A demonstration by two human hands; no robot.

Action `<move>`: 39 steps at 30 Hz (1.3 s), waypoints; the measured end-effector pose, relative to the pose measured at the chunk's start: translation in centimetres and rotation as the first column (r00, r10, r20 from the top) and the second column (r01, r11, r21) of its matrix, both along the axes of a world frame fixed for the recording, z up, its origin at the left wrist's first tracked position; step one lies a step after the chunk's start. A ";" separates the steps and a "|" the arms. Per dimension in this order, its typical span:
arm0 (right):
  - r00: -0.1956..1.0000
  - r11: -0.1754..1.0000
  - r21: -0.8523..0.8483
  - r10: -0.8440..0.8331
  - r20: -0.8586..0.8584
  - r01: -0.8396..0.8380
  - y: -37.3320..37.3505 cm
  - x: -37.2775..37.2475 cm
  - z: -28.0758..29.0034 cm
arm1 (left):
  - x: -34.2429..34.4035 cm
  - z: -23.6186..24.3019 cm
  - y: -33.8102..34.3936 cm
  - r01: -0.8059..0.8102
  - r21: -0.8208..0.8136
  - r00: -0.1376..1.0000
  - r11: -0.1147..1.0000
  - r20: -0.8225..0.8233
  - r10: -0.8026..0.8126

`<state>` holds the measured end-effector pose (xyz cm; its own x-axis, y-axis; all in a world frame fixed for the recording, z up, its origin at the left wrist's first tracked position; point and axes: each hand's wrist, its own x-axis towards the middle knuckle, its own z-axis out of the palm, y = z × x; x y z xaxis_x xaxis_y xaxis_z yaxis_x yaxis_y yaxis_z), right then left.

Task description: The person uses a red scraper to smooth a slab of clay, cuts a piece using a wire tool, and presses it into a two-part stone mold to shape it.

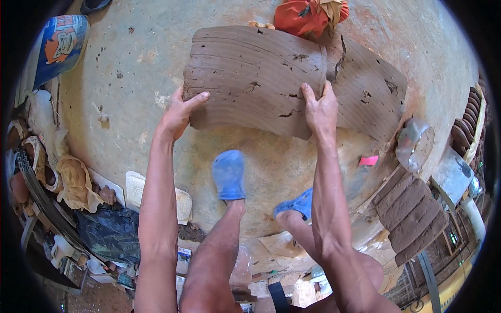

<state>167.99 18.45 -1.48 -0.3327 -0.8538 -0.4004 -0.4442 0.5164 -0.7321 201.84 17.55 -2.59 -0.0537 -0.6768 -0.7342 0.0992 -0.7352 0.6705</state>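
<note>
Two bare hands hold one large slab of wet brown clay (250, 78) over the concrete floor (130, 88). The left hand (177, 112) clasps the slab's lower left corner, thumb on top; the right hand (321, 109) takes its grip on the lower right edge, fingers spread flat on the ribbed face. A second clay slab (370, 94) lies on the floor, partly under the first one's right end. Two feet in blue clogs, one (228, 175) and another (297, 204), stand just below the held slab. To the right, about four ridged clay strips (412, 211) lie side by side, near one clear plastic container (415, 143) and one small pink piece (368, 160). One orange cloth (305, 15) sits beyond the slabs.
</note>
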 end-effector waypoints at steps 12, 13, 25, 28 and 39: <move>0.989 0.998 0.019 -0.055 0.140 0.053 0.9 -1.2 -2.7 | 2.1 -4.9 -2.9 0.001 -0.179 0.999 0.984 0.048 0.008; 0.987 0.998 0.018 -0.060 0.150 0.058 1.3 -1.3 -3.1 | 1.5 -5.3 -2.7 0.001 -0.194 0.999 0.981 0.038 0.006; 0.991 0.997 0.001 -0.074 0.113 0.075 8.9 0.3 -5.4 | 2.6 -2.9 -2.0 0.327 -0.078 0.928 0.942 0.212 -0.305; 0.904 0.971 0.082 -0.237 0.355 0.223 7.5 -1.6 -7.2 | 3.8 -8.2 -3.0 0.073 -0.347 0.997 0.935 0.010 -0.074; 0.880 0.920 -0.236 -0.188 0.437 0.314 2.4 0.6 -7.7 | 1.9 -7.5 -9.1 0.204 -0.229 0.923 0.952 -0.278 -0.265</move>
